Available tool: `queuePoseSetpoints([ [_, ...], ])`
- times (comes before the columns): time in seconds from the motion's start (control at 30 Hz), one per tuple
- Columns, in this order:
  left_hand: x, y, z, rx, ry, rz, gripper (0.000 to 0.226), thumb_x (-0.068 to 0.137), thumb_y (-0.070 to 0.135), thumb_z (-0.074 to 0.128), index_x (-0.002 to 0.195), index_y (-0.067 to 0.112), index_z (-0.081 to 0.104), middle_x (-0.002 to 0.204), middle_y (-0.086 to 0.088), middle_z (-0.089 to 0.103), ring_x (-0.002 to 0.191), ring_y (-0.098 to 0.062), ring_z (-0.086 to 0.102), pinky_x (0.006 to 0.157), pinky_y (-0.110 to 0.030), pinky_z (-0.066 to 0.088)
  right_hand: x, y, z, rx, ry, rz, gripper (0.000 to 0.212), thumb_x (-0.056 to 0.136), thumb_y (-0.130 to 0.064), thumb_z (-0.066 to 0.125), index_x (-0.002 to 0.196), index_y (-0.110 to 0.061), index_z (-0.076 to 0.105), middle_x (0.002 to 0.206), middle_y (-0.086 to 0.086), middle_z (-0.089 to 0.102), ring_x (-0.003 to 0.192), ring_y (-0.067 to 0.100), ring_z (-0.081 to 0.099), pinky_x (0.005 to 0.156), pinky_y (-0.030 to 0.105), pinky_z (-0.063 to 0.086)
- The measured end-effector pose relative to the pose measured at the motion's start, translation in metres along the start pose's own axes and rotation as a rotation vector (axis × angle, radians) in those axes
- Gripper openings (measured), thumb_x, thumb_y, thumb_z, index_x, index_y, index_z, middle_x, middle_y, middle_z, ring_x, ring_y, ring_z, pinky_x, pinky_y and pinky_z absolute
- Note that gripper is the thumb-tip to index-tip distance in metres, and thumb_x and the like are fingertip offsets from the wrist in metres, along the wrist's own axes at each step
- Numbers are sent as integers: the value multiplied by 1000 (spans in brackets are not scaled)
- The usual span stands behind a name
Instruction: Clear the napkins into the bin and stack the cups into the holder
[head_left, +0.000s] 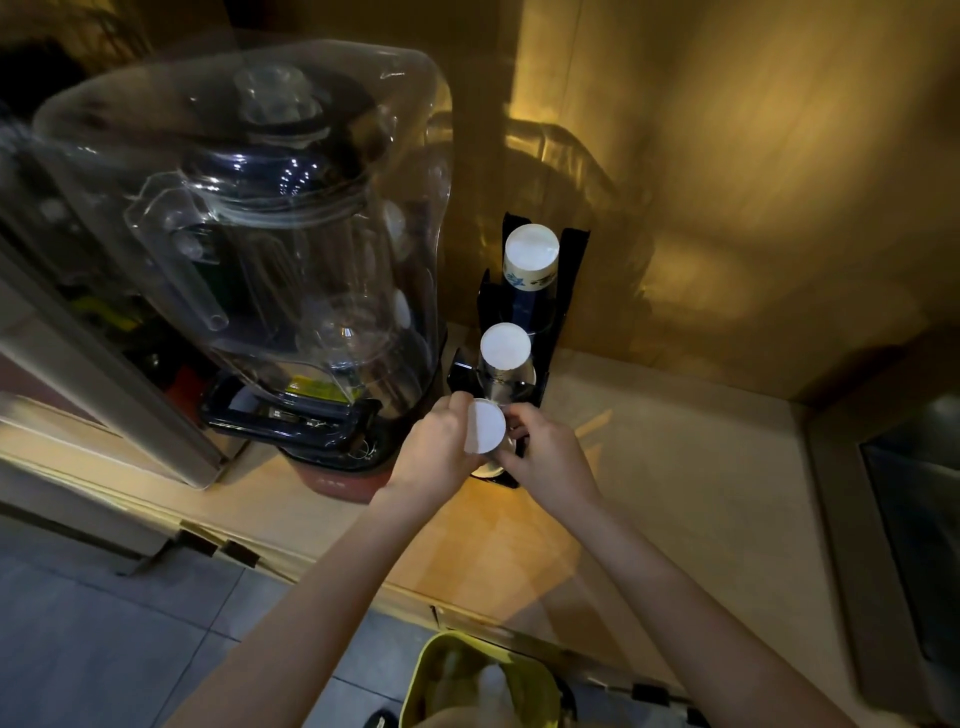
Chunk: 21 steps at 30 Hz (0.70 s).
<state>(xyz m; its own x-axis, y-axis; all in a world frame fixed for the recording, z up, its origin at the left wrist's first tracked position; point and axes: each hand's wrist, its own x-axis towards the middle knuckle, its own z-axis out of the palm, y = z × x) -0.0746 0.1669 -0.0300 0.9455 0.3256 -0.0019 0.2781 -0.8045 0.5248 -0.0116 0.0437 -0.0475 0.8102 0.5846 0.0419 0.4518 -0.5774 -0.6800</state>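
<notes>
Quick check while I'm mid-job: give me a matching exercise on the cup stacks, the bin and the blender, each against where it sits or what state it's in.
Things:
1. White paper cup, upside down
2. Tall rear stack of paper cups
3. Yellow-green bin
4. Clear plastic blender cover

Places or states:
A. On the floor below the counter edge
B. Held between left hand and right hand
C. Left of the black cup holder
D. In the holder's far slot

Pairs: 1-B, 2-D, 3-A, 4-C

No text can be read with certainty. The rear cup stack (531, 260) in the black holder (571, 270) carries a blue printed mark and a few small dark characters on its side — they are too small and blurred to read. The blender (260, 249) has a yellow-green label (317, 391) near its base, also with print that is not legible.
</notes>
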Motion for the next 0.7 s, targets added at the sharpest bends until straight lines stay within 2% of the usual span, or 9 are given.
queuePoseSetpoints([
  [0.23,3,3,-3,62,-49,6,49,72,17,73,109,2,44,113,-19,57,101,-35,59,77,-38,48,3,-8,-13,-100,-121,-2,37,84,-26,60,119,-15,53,107,5,65,97,23,60,76,37,51],
  [0.33,12,15,-18,42,-80,90,50,74,28,71,114,6,49,113,-14,58,102,-29,58,83,-39,50,8,-12,-32,137,-139,103,35,84,-23,62,116,-12,58,102,6,67,97,21,63,86,37,53],
  [0.4,24,31,-30,-13,-49,167,49,79,34,66,117,6,53,113,-13,61,104,-27,59,86,-39,51,13,-19,-58,368,-52,158,24,84,-17,63,107,-10,63,93,6,67,90,19,64,84,31,51],
  [0.47,39,55,-45,-81,-24,193,47,81,37,63,116,6,57,113,-13,65,103,-24,61,87,-37,51,14,-26,-91,524,89,123,12,84,-9,62,95,-14,66,83,6,68,79,17,65,79,28,50],
  [0.6,75,112,-73,-67,3,271,41,83,38,61,109,7,62,108,-12,68,101,-25,63,83,-32,48,8,-45,-172,734,435,12,21,85,-3,58,78,-22,63,65,-5,70,65,7,65,67,17,52],
  [0.7,95,156,-98,-36,68,344,42,84,40,58,112,9,60,113,-12,66,103,-25,61,86,-33,47,-24,-61,-244,976,691,-163,18,88,-4,56,80,-19,64,61,-6,72,67,8,67,67,20,53],
])
